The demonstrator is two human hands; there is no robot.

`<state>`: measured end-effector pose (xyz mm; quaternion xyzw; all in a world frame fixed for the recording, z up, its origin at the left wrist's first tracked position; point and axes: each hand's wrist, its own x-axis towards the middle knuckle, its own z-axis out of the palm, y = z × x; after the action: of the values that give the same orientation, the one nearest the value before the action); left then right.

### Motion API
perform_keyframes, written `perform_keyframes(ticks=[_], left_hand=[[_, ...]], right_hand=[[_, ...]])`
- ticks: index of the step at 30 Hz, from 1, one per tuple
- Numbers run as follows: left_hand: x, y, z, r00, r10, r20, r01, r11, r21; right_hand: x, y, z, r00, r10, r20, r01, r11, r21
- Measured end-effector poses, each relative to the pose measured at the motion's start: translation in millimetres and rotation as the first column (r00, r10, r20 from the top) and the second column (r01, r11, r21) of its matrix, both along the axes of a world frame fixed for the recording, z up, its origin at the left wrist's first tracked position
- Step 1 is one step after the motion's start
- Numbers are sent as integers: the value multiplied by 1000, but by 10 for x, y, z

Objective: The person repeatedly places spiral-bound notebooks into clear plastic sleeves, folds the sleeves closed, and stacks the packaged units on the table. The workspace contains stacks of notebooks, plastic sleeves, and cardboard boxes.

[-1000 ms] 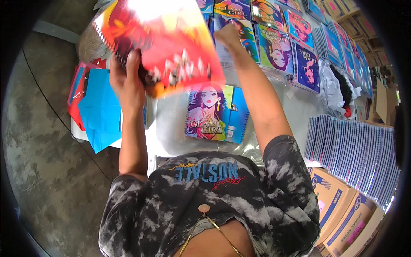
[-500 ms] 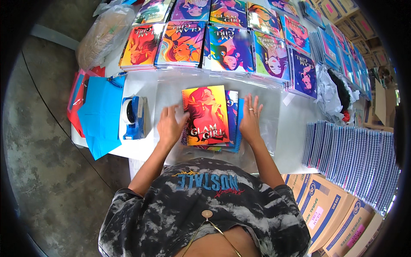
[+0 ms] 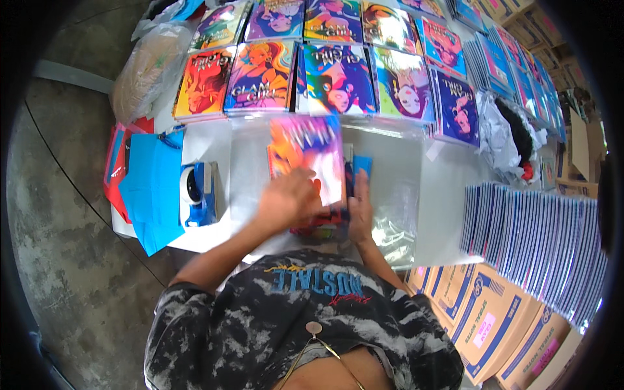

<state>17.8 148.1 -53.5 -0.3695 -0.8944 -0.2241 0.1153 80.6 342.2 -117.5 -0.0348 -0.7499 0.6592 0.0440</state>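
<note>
A spiral notebook (image 3: 312, 146) with an orange and purple cover, blurred by motion, lies over a small pile of notebooks in front of me. My left hand (image 3: 289, 200) grips its near part, fingers bent over the cover. At the pile's right side my right hand (image 3: 360, 209) is upright with fingers stretched out, alongside the edges. Beneath, part of a blue notebook (image 3: 363, 168) sticks out to the right, and the rest of the pile is mostly hidden. Clear plastic (image 3: 394, 227) lies under and right of the pile.
Rows of colourful notebook stacks (image 3: 263, 75) line the far side. A blue tape dispenser (image 3: 203, 211) and blue sheets (image 3: 153, 195) are at left. On the right stand a long row of spiral notebooks (image 3: 530, 240), cartons (image 3: 487, 322) and a crumpled plastic bag (image 3: 504, 133).
The orange and purple notebook has come onto the pile, in my left hand. The orange far stack shows a differently turned top cover. My right hand has moved slightly left and nearer.
</note>
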Motion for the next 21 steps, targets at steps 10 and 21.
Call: perform_keyframes(ticks=[10, 21], left_hand=[[-2355, -373, 49, 924, 383, 18, -383, 923, 35], [-4182, -1529, -93, 344, 925, -161, -920, 297, -255]], right_hand=[[-2227, 574, 462, 933, -199, -300, 307, 877, 371], [-4289, -74, 81, 948, -269, 173, 0, 541, 841]])
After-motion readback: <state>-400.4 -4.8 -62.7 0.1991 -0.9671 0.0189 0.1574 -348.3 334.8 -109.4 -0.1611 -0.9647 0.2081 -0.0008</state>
